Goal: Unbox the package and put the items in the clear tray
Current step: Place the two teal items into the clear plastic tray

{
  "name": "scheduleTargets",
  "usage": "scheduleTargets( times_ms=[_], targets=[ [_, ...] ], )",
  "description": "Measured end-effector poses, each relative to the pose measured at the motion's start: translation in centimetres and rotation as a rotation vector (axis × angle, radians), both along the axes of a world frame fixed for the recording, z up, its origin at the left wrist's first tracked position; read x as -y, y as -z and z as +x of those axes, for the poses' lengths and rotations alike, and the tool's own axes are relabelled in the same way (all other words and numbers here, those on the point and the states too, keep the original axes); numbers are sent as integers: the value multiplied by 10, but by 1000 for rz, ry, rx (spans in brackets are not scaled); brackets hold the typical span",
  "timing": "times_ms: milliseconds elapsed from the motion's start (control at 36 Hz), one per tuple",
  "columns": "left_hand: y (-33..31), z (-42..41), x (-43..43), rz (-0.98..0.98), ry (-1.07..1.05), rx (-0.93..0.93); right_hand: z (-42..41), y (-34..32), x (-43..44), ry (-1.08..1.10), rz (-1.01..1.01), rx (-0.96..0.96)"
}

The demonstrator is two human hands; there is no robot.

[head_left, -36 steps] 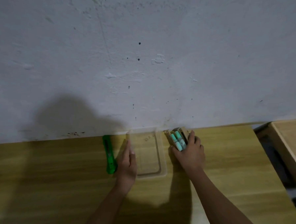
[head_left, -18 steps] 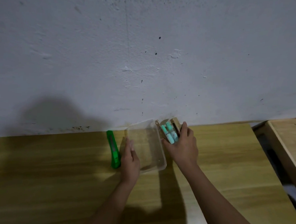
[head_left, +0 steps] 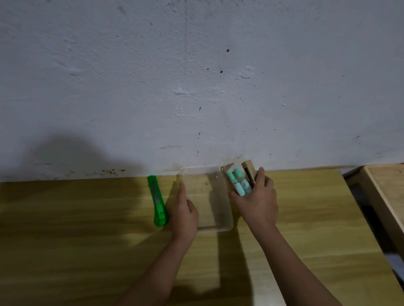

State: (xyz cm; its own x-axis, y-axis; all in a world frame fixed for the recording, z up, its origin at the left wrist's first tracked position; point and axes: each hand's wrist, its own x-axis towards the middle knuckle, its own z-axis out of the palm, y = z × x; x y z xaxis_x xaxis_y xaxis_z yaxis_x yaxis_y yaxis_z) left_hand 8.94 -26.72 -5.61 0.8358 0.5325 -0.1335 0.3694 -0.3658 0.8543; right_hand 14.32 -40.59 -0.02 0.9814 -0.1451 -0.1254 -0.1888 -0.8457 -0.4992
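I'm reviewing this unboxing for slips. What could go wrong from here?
1. The right hand holds the open package at the clear tray's right edge, not squarely over it; tipped now, the teal items could land on the table.
2. Only the left hand at the tray's left edge steadies it; a bump from the package might shift it.
3. The green utility knife lies close beside the left hand; a sideways move could brush it.
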Motion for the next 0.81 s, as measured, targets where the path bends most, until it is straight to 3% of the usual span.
scheduleTargets(
  times_ms=[250,583,806],
  targets=[
    [4,3,1,-146,-18,25,-9,5,-28,-134,-29,-41],
    [7,5,-4,-679,-50,168,-15,21,-65,-432,-330,-77],
    [5,7,-7,-891,-114,184,-20,26,-64,-496,-293,-132]
  ],
)
